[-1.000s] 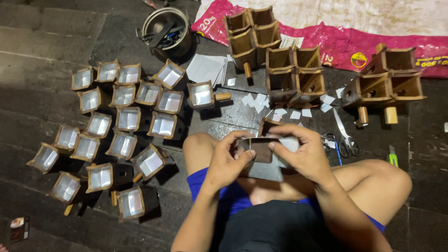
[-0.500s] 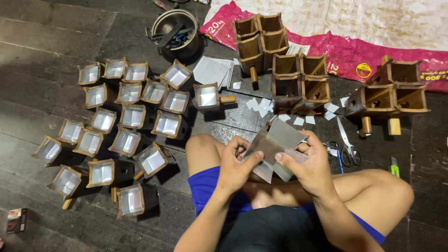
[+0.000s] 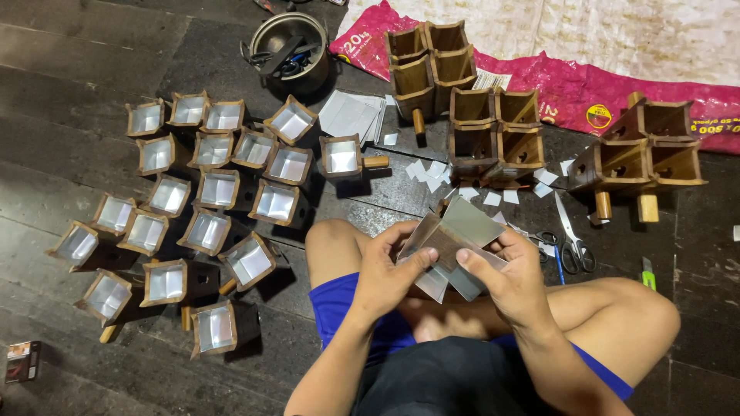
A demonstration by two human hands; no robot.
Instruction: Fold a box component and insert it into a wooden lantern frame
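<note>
1. The left hand and the right hand are closed together around a small square wooden funnel-shaped box lined with shiny silver sheet, held over the lap of the person sitting cross-legged on the dark plank floor.
2. The left hand's fingers curl around the box's near-left side, with the thumb pressed on a silver panel; the right hand's thumb lies on the lower right panel and its fingers wrap behind. Both grips are snug on the box, not spread.
3. The silver panels stick up and out past the wooden rim, the top one tilted away from the person.
4. Just beyond the hands, small white paper squares lie scattered on the floor, and a pair of scissors with black handles lies just right of the right hand.
5. A green utility knife lies farther right, beside the person's right knee.
6. To the left, well apart from the hands, a big cluster of silver-lined wooden boxes stands with the openings facing up.
7. Ahead, unlined brown wooden boxes stand in groups, some with round wooden pegs showing.
8. A stack of grey-white cut sheets lies near a round metal pot holding tools.
9. A pink printed plastic sack is spread along the far right.
10. A small flat packet lies at the lower left edge.
</note>
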